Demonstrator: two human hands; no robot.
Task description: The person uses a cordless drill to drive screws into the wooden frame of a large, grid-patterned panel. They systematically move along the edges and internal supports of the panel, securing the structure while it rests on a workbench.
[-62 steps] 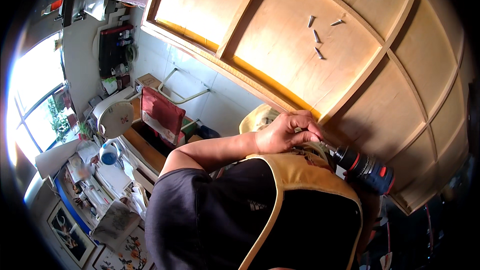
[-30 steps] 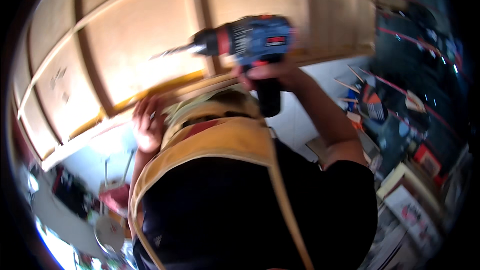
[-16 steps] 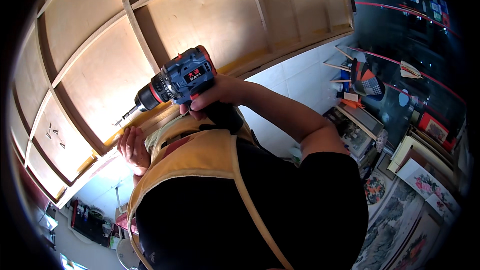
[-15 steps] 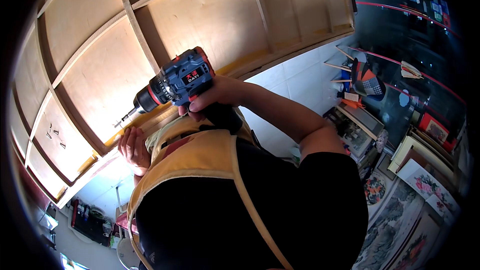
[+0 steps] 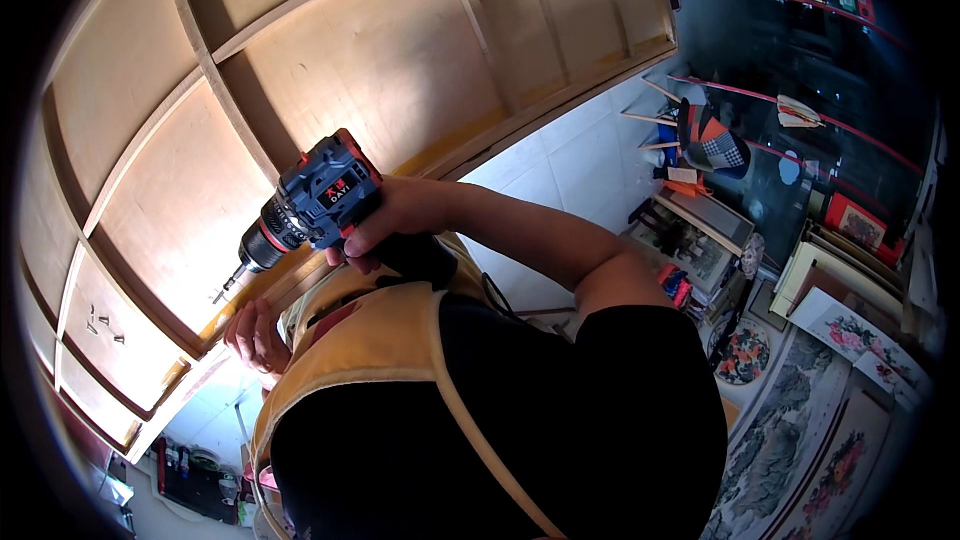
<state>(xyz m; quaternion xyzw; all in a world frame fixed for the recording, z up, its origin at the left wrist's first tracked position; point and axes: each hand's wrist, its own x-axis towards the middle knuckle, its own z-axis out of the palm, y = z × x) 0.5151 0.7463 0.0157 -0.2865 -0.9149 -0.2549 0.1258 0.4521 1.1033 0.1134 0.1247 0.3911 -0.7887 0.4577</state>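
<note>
My right hand (image 5: 375, 225) is wrapped round the grip of a blue-black cordless drill (image 5: 325, 190) with red trim. The drill slants down to the left. Its thin bit (image 5: 235, 278) ends just above the near rail of a large wooden frame (image 5: 200, 65) backed with plywood. Whether a screw sits on the bit is too small to tell. Close below the bit, my left hand (image 5: 258, 340) has its fingers bent over the frame's near edge. Several loose screws (image 5: 100, 325) lie on a plywood panel to the left.
Wooden crossbars divide the frame into shallow bays. A dark glass-like surface (image 5: 740, 50) at the right carries a checked cap (image 5: 715, 140) and papers. Floral pictures (image 5: 850, 340) and a landscape print (image 5: 765, 440) lie at the lower right. My yellow-edged apron (image 5: 360, 340) is close to the frame.
The view has shifted, so the frame, drill and hands appear lower and farther left. The drill points slightly more steeply downward. My left fingers now bend more over the frame's edge.
</note>
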